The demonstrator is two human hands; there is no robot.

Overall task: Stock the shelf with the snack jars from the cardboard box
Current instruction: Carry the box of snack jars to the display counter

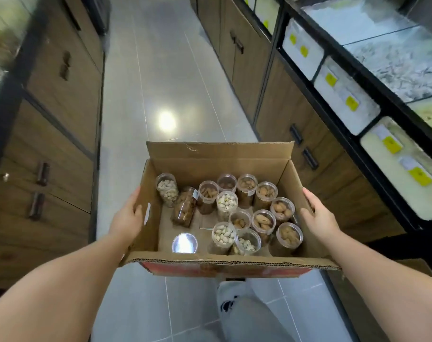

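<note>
The cardboard box [234, 264], held between the left hand [128, 218] and the right hand [319, 215], is open on top. Upright snack jars [263, 222] crowd the half nearer the right hand. Near the left hand the box bottom [166, 219] lies bare beside a tipped jar [184, 209]. Beyond both hands a raised flap [220, 149] stands, then open floor [160, 82] between cabinets [62, 107].

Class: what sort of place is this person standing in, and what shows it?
Probably a shop aisle selling loose dry goods: clear bins with yellow tags on the right, wooden cabinets below, and a cardboard box of nut jars.
</note>
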